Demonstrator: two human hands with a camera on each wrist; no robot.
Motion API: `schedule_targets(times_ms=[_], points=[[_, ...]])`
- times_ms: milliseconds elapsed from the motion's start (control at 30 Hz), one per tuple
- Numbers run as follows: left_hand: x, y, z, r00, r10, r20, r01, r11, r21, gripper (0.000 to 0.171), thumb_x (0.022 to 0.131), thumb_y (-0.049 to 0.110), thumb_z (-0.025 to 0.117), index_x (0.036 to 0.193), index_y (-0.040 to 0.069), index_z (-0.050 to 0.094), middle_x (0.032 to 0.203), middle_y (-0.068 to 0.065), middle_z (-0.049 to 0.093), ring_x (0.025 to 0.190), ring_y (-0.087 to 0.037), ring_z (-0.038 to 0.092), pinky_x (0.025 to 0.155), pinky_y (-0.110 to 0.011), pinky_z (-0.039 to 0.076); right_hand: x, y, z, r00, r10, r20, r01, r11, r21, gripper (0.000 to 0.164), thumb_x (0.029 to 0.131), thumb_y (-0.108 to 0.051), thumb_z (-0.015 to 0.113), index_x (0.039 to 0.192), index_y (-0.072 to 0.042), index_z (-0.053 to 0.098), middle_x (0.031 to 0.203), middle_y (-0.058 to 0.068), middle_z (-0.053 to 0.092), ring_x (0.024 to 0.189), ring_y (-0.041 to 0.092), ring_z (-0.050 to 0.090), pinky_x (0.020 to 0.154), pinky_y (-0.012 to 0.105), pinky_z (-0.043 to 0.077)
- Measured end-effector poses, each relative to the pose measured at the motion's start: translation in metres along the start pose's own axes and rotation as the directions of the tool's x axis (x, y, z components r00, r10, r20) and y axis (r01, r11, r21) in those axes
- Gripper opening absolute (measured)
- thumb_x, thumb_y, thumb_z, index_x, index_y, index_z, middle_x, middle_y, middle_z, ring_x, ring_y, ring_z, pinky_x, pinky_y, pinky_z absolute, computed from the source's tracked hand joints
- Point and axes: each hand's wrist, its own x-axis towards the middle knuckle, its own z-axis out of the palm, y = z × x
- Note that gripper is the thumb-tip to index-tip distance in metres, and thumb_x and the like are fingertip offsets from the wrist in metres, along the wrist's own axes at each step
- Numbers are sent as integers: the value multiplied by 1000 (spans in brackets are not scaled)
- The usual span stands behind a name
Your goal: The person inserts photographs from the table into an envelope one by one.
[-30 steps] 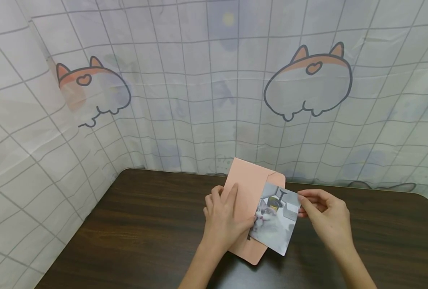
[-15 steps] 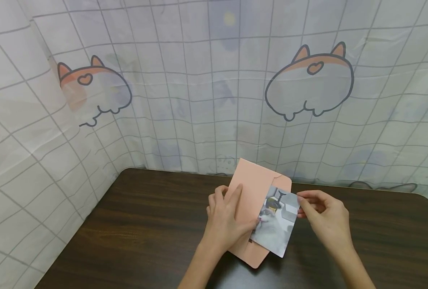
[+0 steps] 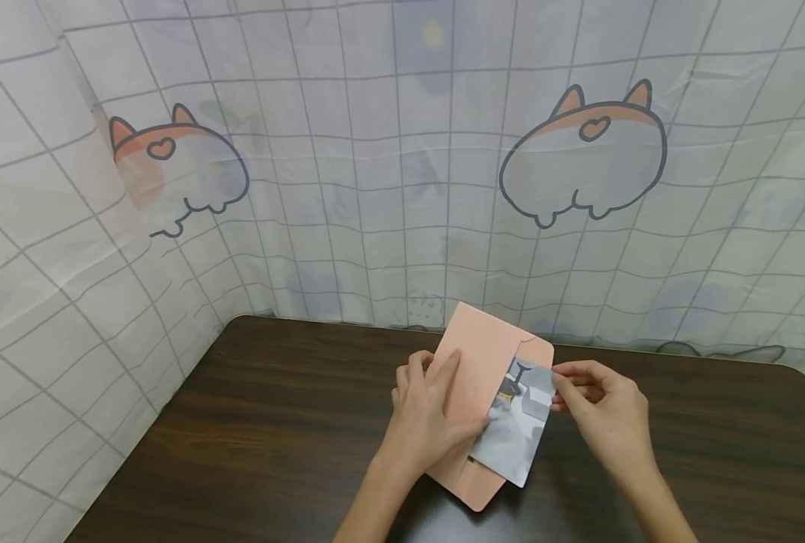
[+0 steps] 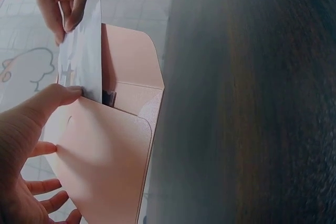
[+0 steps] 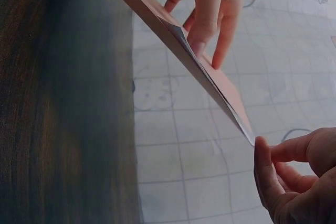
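A pink paper envelope (image 3: pixel 481 366) is tilted over the table with its flap side towards the right. My left hand (image 3: pixel 419 418) grips it by the left side, index finger lying along the front and thumb at the pocket's edge. Partly inside the pocket is a photo card (image 3: pixel 520 422) showing a grey-and-white cat; its inner part is hidden by the envelope. My right hand (image 3: pixel 606 411) pinches the card's upper right corner between thumb and fingers. In the left wrist view, a small dark piece (image 4: pixel 108 98) shows at the pocket's mouth beside the card.
The dark wood-grain table (image 3: pixel 273 422) extends below and around both hands. Behind it hangs a white grid-patterned curtain (image 3: pixel 375 188) with corgi drawings, also running down the left side.
The photo card has slid further into the envelope, so less of it shows. My right hand has moved slightly left with it, while the envelope has shifted a little right.
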Motion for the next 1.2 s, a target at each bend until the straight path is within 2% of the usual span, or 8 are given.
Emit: schedule_targets(times_ms=[300,633,800,933,1200], points=[[1,-2,-1,1000,13,27,-13,1000,5,89,78,41,91,154,15,54,144,-16,43,132,-42,40,95,-55,42,-2,-2,5,1000,-12,-5,12,1000,26,11,95,2,73,103,8,76,87,19,78,58,-3,68,59,18,56],[1,-1,1,1000,12,23,-13,1000,19,88,78,41,91,154,14,55,144,-17,43,132,-43,40,96,-56,43,-6,-5,12,997,-34,-71,30,998,-60,8,92,3,74,99,4,78,83,16,78,56,-7,65,57,12,51],[0,2,2,1000,15,17,-15,999,35,87,78,40,91,153,14,55,144,-17,43,130,-42,41,95,-55,42,-6,-5,15,996,-12,-85,7,998,-60,7,92,1,75,98,4,79,82,16,78,55,-8,64,57,11,51],[-1,4,3,1000,18,9,-19,998,60,87,79,41,91,153,13,56,144,-18,43,128,-42,42,93,-54,43,-6,-4,16,996,3,-86,-8,998,-58,8,93,0,75,98,5,79,81,16,78,55,-9,63,58,11,51],[-2,7,7,999,27,-47,-19,986,163,85,77,42,90,150,13,59,140,-19,46,120,-42,46,87,-52,45,-7,-2,18,997,-10,-76,3,996,-94,9,93,-3,76,98,3,79,79,13,78,56,-11,62,58,9,48]])
